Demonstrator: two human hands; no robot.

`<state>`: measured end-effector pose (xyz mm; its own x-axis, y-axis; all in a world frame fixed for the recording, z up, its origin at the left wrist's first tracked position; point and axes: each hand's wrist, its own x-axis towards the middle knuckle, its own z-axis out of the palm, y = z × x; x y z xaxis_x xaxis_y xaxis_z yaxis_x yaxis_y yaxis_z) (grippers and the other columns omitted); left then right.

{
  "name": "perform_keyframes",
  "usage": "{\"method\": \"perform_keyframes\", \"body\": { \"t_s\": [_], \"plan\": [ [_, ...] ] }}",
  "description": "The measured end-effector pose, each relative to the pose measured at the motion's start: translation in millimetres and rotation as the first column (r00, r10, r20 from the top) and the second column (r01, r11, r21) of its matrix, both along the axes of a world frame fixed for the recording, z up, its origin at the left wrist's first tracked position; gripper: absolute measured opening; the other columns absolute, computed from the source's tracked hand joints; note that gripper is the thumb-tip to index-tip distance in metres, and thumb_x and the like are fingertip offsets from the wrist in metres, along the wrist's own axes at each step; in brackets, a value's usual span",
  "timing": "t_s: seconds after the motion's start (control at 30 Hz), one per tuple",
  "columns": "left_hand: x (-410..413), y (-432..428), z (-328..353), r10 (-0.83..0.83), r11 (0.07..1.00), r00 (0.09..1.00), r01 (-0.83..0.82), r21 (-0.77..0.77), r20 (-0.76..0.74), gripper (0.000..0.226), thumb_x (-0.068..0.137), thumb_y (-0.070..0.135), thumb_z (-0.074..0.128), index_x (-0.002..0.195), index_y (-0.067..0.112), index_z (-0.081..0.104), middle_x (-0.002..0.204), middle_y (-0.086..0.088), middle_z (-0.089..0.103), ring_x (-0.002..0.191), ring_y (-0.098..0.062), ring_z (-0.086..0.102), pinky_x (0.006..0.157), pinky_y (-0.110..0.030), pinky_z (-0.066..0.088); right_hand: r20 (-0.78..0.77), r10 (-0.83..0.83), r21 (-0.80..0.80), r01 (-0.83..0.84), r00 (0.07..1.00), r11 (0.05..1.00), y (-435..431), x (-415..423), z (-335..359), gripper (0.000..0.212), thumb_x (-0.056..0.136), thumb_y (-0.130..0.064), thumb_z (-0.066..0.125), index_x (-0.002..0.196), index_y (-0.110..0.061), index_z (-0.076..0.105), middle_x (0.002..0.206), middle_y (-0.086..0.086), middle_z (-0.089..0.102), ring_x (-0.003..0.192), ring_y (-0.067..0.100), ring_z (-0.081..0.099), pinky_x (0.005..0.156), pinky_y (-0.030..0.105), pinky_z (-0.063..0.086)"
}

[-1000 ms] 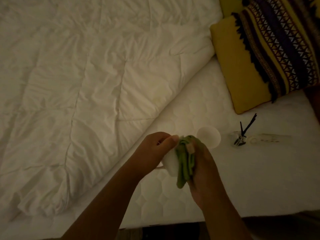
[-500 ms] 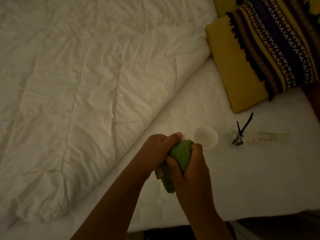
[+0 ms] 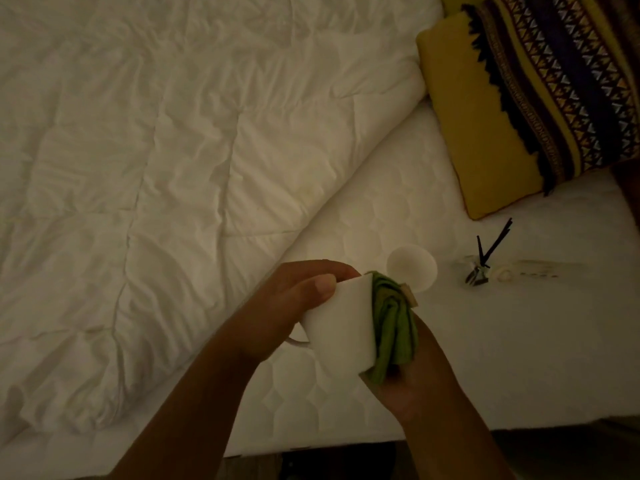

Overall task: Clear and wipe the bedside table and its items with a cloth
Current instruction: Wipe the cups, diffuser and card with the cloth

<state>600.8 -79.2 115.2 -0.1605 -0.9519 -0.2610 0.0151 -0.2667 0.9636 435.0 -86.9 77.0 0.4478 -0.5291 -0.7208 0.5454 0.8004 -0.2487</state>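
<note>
I have the white mug point(image 3: 341, 322) up off the bed, above its near edge, tipped on its side with the mouth turned toward my right hand point(image 3: 420, 370) and the handle poking out below my left hand point(image 3: 294, 306). My left hand is wrapped around the mug's body, thumb pressed flat on the upper wall and fingers curled behind. My right hand is closed on the green cloth point(image 3: 394, 323), which is bunched into folds and pushed against the mug's mouth; a small tan tag shows at the top of the bundle. I judge the step to be wiping the mug's inside and rim. To do it well I would keep the left grip firm, since the glazed wall is likely slippery, and turn the mug against the cloth rather than dragging the cloth, so that the whole rim gets covered. I would also work the folds deeper, because I cannot tell whether they reach the bottom. Just beyond the mug, a round white disc point(image 3: 412, 268) lies on the bare mattress point(image 3: 519, 341), and further toward the right edge sits a small glass diffuser point(image 3: 478, 271) with black sticks. The light is dim. A rumpled white duvet point(image 3: 156, 168) covers the left of the bed, and a yellow patterned pillow point(image 3: 491, 116) sits at the far right corner.
</note>
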Motion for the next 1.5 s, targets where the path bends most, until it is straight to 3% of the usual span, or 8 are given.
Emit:
{"method": "perform_keyframes", "body": {
  "t_s": [0.07, 0.17, 0.33, 0.5, 0.83, 1.07, 1.4, 1.5],
  "plan": [
    [-2.1, 1.2, -0.5, 0.020, 1.000, 0.999, -0.020, -0.001, -0.034, 0.053, 0.083, 0.052, 0.041, 0.104, 0.012, 0.068, 0.089, -0.014, 0.066, 0.077, -0.024, 0.064, 0.058, -0.028, 0.050, 0.237, -0.063, -0.084, 0.085, 0.969, 0.993, -0.4, 2.6, 1.7, 0.063, 0.080, 0.013, 0.061, 0.138, 0.007, 0.037, 0.132, 0.031, 0.049, 0.121, 0.054, 0.043, 0.116, 0.048, 0.020],
    [-5.0, 1.8, -3.2, 0.103, 0.993, 0.992, -0.098, 0.061, -0.071, 0.043, 0.080, 0.054, 0.042, 0.100, 0.032, 0.072, 0.098, -0.008, 0.070, 0.089, -0.024, 0.067, 0.071, -0.037, 0.055, 0.280, 0.008, -0.055, 0.008, 0.960, 0.998, -1.4, 5.5, -0.1, 0.045, 0.068, -0.019, 0.084, 0.106, 0.002, 0.072, 0.112, 0.026, 0.068, 0.101, 0.039, 0.068, 0.087, 0.045, 0.055],
    [0.0, -7.4, -21.7, 0.011, 0.995, 0.992, -0.023, 0.097, 0.122, 0.056, 0.081, 0.059, 0.042, 0.093, 0.012, 0.070, 0.091, -0.015, 0.068, 0.081, -0.028, 0.065, 0.070, -0.034, 0.052, -0.342, 0.056, -0.418, -0.205, 0.938, 0.885, 2.0, -5.3, -1.0, 0.015, 0.085, -0.032, 0.061, 0.097, -0.033, 0.070, 0.100, -0.007, 0.073, 0.090, 0.012, 0.070, 0.073, 0.029, 0.058],
    [-5.7, -0.7, -50.5, 0.109, 0.964, 0.978, -0.147, 0.221, 0.175, 0.052, 0.073, 0.069, 0.043, 0.064, 0.021, 0.060, 0.066, -0.002, 0.059, 0.063, -0.017, 0.054, 0.067, -0.033, 0.050, -0.857, -0.181, -0.486, -0.640, 0.482, 0.595, 15.3, 31.6, -0.9, 0.052, 0.080, -0.069, 0.051, 0.113, -0.029, 0.042, 0.093, -0.011, 0.057, 0.081, 0.000, 0.060, 0.063, 0.009, 0.048],
    [5.5, -14.2, -81.9, 0.103, 0.968, 0.952, -0.162, 0.189, 0.288, 0.050, 0.081, 0.060, 0.055, 0.064, 0.014, 0.062, 0.061, -0.006, 0.056, 0.054, -0.013, 0.054, 0.050, -0.026, 0.045, -0.894, -0.230, -0.433, -0.872, 0.384, 0.228, 17.0, 16.6, -36.7, 0.059, 0.086, -0.060, 0.038, 0.133, -0.026, 0.027, 0.140, 0.004, 0.040, 0.108, 0.009, 0.057, 0.084, 0.016, 0.053],
    [19.7, -28.6, -102.8, 0.073, 0.955, 0.817, -0.222, 0.195, 0.571, 0.096, 0.055, 0.073, 0.069, 0.134, 0.023, 0.049, 0.117, 0.007, 0.055, 0.100, -0.011, 0.058, 0.080, -0.029, 0.054, -0.974, -0.177, -0.176, -0.964, 0.141, 0.201, 33.9, -2.0, -74.6, 0.041, 0.095, -0.040, 0.048, 0.125, -0.013, 0.041, 0.128, 0.001, 0.043, 0.096, 0.009, 0.058, 0.079, 0.015, 0.050],
    [13.7, -26.8, -131.2, -0.076, 0.997, 0.561, 0.047, 0.060, 0.824, 0.095, 0.067, 0.042, 0.083, 0.141, 0.018, 0.029, 0.139, -0.002, 0.036, 0.122, -0.021, 0.045, 0.097, -0.031, 0.042, -0.997, 0.026, -0.068, -0.981, 0.074, 0.183, 68.3, -21.6, -94.7, 0.044, 0.095, -0.049, 0.042, 0.129, -0.022, 0.036, 0.122, -0.009, 0.042, 0.085, 0.001, 0.050, 0.066, 0.002, 0.038],
    [11.2, -26.8, -130.1, -0.102, 0.994, 0.546, 0.029, 0.103, 0.831, 0.098, 0.068, 0.045, 0.081, 0.143, 0.020, 0.024, 0.145, -0.002, 0.032, 0.129, -0.024, 0.039, 0.103, -0.048, 0.044, -0.996, 0.050, -0.061, -0.982, 0.071, 0.176, 64.8, -26.2, -92.7, 0.046, 0.096, -0.049, 0.042, 0.133, -0.023, 0.033, 0.125, -0.009, 0.041, 0.089, 0.001, 0.049, 0.075, 0.006, 0.041]
  ]
}}
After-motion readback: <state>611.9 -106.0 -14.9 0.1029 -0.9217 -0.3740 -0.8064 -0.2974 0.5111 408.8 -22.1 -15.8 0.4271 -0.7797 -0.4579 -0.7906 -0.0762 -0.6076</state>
